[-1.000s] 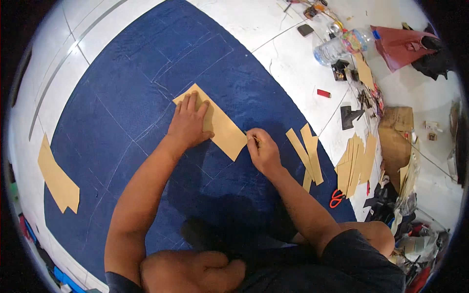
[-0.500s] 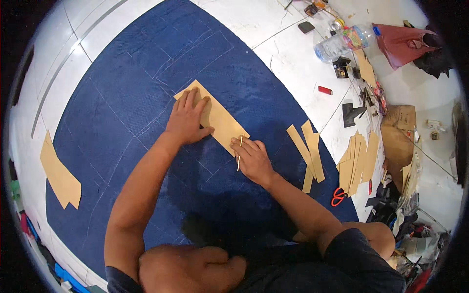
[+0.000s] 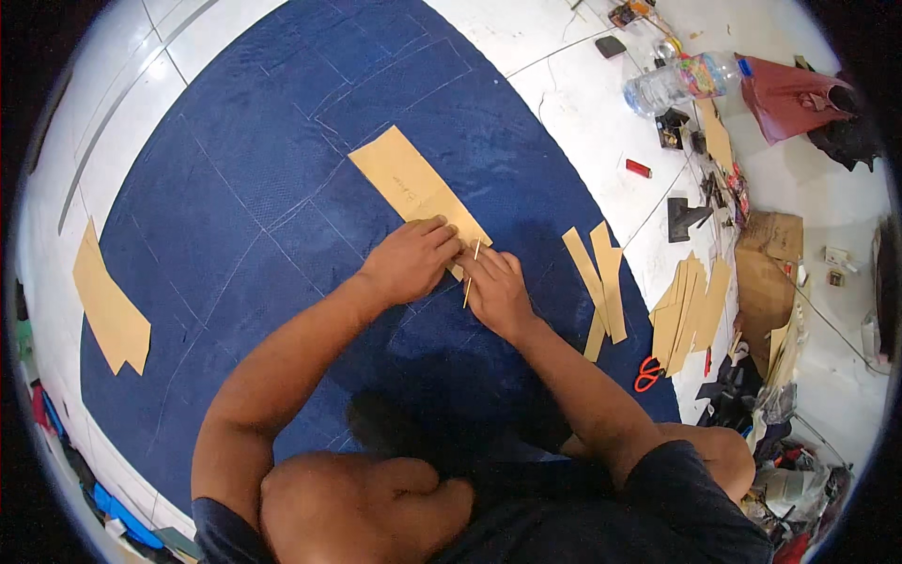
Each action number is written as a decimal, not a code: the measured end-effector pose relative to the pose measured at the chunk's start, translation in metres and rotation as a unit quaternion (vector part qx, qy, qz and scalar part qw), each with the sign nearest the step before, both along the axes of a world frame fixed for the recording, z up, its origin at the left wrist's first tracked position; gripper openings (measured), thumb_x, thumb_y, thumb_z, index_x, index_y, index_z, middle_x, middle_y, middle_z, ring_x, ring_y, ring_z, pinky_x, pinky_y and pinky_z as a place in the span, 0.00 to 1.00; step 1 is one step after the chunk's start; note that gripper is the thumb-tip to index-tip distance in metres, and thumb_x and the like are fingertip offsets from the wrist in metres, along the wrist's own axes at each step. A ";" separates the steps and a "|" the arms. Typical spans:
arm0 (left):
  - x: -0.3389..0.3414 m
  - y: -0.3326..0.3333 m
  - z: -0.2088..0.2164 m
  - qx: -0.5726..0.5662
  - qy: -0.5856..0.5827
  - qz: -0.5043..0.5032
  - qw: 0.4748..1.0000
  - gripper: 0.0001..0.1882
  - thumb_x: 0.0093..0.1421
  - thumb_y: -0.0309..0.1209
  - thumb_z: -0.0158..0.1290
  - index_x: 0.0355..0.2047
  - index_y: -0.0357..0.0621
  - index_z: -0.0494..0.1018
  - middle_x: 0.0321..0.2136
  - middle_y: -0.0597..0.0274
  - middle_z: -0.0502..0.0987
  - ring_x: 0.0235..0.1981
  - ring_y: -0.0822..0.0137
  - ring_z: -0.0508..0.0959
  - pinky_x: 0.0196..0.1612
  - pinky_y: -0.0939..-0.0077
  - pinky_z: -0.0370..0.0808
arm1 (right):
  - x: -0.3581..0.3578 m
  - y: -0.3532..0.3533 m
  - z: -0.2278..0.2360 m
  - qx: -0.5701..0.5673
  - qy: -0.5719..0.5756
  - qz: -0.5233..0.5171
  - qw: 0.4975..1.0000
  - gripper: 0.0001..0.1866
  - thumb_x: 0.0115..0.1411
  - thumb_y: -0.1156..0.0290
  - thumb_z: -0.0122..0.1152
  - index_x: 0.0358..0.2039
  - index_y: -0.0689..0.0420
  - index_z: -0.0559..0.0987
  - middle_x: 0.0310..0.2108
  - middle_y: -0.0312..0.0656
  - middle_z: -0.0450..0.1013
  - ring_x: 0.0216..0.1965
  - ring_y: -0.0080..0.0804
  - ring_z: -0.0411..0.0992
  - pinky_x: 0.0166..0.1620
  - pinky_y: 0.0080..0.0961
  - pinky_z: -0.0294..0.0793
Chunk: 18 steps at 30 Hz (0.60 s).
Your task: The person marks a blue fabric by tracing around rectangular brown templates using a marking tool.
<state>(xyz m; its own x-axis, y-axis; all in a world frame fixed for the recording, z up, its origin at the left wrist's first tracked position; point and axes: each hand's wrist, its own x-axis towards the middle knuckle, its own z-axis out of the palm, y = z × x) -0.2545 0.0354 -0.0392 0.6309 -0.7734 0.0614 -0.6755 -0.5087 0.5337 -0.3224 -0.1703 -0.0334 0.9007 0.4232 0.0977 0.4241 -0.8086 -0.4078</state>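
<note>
A tan rectangular cardboard piece with faint handwriting lies slantwise on dark blue cloth marked with thin pale lines. My left hand is at its near end, fingers bunched together over the card, thumb hidden beneath. Just to the right, my right hand has a thin pale stick pinched between its fingers, with its fingertips on the card's near right corner. The fingertips of both hands almost meet, covering part of that end.
A notched cardboard piece lies at the cloth's left edge. Narrow cardboard strips lie to the right, beside orange-handled scissors and a stack of cardboard pieces. Farther off are a red lighter and a plastic bottle.
My left hand has slid from the far part of the cardboard down to its near end, beside my right hand. The stick has tilted slightly. The whole view has shifted a little.
</note>
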 end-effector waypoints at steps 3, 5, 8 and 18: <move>-0.004 -0.006 -0.002 -0.006 -0.022 0.015 1.000 0.17 0.62 0.32 0.51 0.51 0.43 0.73 0.52 0.54 0.74 0.60 0.51 0.70 0.63 0.58 0.68 | 0.001 -0.010 0.002 0.068 0.035 -0.041 0.996 0.15 0.63 0.74 0.55 0.51 0.58 0.77 0.47 0.49 0.76 0.53 0.43 0.73 0.56 0.41 0.67; -0.007 -0.012 -0.005 -0.011 -0.037 0.026 0.999 0.17 0.63 0.32 0.50 0.51 0.42 0.73 0.49 0.54 0.75 0.59 0.51 0.71 0.62 0.59 0.68 | 0.004 -0.018 0.009 0.134 0.072 -0.082 0.985 0.15 0.65 0.73 0.54 0.52 0.59 0.77 0.46 0.49 0.76 0.51 0.44 0.74 0.55 0.40 0.69; -0.013 -0.014 -0.005 0.022 -0.070 0.027 0.997 0.20 0.64 0.33 0.49 0.55 0.45 0.71 0.49 0.56 0.74 0.60 0.52 0.69 0.62 0.59 0.68 | 0.011 -0.019 0.024 0.278 0.213 -0.300 0.887 0.15 0.68 0.70 0.52 0.53 0.60 0.77 0.45 0.49 0.77 0.47 0.43 0.76 0.52 0.36 0.73; -0.010 -0.025 0.004 0.092 -0.062 0.035 0.993 0.23 0.63 0.33 0.46 0.60 0.51 0.70 0.46 0.62 0.71 0.54 0.59 0.70 0.61 0.62 0.69 | 0.026 -0.022 0.004 0.224 0.091 -0.212 0.947 0.12 0.68 0.69 0.55 0.47 0.61 0.81 0.42 0.49 0.78 0.45 0.41 0.77 0.50 0.31 0.75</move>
<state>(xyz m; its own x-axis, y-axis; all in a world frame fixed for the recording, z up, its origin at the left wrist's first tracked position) -0.2645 0.0108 -0.0352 0.6804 -0.7328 0.0033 -0.6896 -0.6387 0.3413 -0.2968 -0.1925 -0.0292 0.9996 -0.0279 0.0092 -0.0100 -0.6190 -0.7853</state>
